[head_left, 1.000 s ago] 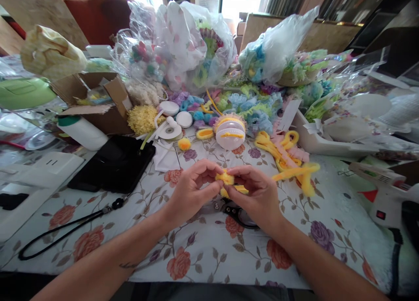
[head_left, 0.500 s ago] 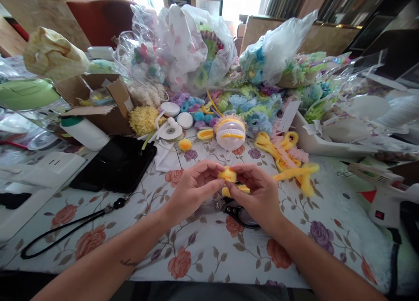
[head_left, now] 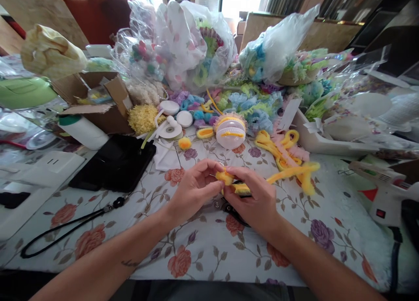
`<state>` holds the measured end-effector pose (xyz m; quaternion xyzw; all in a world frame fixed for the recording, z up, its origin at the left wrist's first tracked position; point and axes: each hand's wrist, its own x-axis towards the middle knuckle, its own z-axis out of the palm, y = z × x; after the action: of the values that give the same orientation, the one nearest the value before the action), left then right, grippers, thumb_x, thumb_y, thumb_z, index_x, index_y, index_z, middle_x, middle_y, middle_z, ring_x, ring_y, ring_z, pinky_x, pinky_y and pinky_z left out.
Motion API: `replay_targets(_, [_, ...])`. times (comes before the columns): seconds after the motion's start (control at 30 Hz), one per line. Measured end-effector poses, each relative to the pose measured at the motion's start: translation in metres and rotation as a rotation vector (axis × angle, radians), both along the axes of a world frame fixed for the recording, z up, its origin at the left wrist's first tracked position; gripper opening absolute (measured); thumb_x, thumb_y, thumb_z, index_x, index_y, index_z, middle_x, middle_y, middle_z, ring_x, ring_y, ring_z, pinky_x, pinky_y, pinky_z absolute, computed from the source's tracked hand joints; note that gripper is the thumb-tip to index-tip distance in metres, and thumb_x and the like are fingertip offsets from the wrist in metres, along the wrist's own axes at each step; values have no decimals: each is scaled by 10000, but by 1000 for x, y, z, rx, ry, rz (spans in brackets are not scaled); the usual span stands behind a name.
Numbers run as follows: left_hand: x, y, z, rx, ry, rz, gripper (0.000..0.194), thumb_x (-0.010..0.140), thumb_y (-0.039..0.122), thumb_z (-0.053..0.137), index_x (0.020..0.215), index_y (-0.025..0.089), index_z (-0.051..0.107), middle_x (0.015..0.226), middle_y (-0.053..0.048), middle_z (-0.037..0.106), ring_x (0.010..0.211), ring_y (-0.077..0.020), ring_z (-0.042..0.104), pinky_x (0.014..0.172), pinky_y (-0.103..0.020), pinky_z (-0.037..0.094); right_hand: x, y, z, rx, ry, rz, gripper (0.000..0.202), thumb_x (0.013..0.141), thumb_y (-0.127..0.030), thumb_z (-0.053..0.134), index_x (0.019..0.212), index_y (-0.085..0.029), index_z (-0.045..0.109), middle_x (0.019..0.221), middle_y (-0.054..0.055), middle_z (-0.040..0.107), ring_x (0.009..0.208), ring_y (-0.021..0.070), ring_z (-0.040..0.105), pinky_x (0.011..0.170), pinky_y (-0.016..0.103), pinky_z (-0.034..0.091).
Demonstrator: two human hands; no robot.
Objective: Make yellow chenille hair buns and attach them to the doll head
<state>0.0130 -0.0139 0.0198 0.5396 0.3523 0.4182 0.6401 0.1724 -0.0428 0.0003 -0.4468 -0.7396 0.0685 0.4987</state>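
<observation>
A small fuzzy yellow piece (head_left: 224, 177) is pinched between my two hands above the flowered tablecloth. My left hand (head_left: 195, 188) grips its left side with thumb and fingers. On the right side, my right hand (head_left: 253, 195) holds it with closed fingertips. A yellow fuzzy strip (head_left: 284, 173) runs from behind my right hand to the right. Black-handled scissors (head_left: 233, 209) lie under my right hand, partly covered by it. Beyond the hands stands a round white-and-yellow ornament (head_left: 231, 133), with a yellow loop (head_left: 205, 133) and a yellow pompom (head_left: 185, 143) to its left.
A black tablet (head_left: 113, 163) and a white bottle (head_left: 84, 131) lie at the left, near a cardboard box (head_left: 94, 113). A glue gun (head_left: 381, 187) is at the right, below a white tray (head_left: 330, 147). Plastic bags of colourful craft pieces line the back.
The fuzzy yellow piece has shifted slightly left and down and turned between my fingers. My right hand has moved a little left, covering more of the scissors.
</observation>
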Motion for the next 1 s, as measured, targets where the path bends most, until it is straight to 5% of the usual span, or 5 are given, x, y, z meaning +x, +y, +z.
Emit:
replay_targets(0.6, [-1,2,-4,-112,-46,6,156,747,133,652,890,174,601,837,-12,629,784,-126,594,687,-215,468,1,1,-7,-190,152,-7,253,785,-166,657,1016,-260,612,943,23,729,762,183,711,736,316,601])
replay_targets(1.0, [1,1,0,-56,-63,-14,162,761,117,650,905,159,589,843,-8,602,790,-115,565,689,-202,459,0,1,-6,-156,163,10,256,783,-143,657,1018,-239,624,923,19,721,754,161,701,729,285,595])
